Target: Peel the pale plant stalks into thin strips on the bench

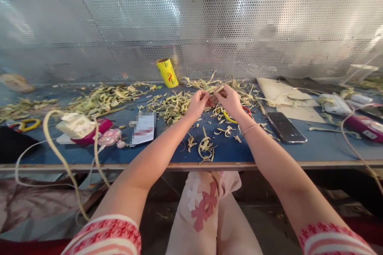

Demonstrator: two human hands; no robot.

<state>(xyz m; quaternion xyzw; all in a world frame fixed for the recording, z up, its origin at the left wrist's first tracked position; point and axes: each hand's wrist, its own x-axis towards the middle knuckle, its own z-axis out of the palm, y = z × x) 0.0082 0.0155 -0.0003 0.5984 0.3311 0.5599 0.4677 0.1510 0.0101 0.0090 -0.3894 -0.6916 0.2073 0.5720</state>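
Over the middle of the blue table, my left hand (199,102) and my right hand (229,99) are close together, fingertips pinched. Between them is a thin, pale green strip of dried plant (220,89), gripped by both hands. Small, reddish-brown material shows just below the fingertips, too blurred to name. A heap of dried, curled plant pieces (176,105) lies beside my left hand and spreads behind both hands. Under my right wrist are yellow and red loops (229,118), apparently scissor handles, partly hidden by the arm. Loose curled scraps (206,147) lie nearer the table's front edge.
A yellow cardboard tube (166,73) stands tilted by the perforated metal screen (191,20). Phones lie left (143,128) and right (286,127). A charger (76,125) with cables sits left. Another plant pile (101,97) is behind it. Cardboard (284,93) lies at right.
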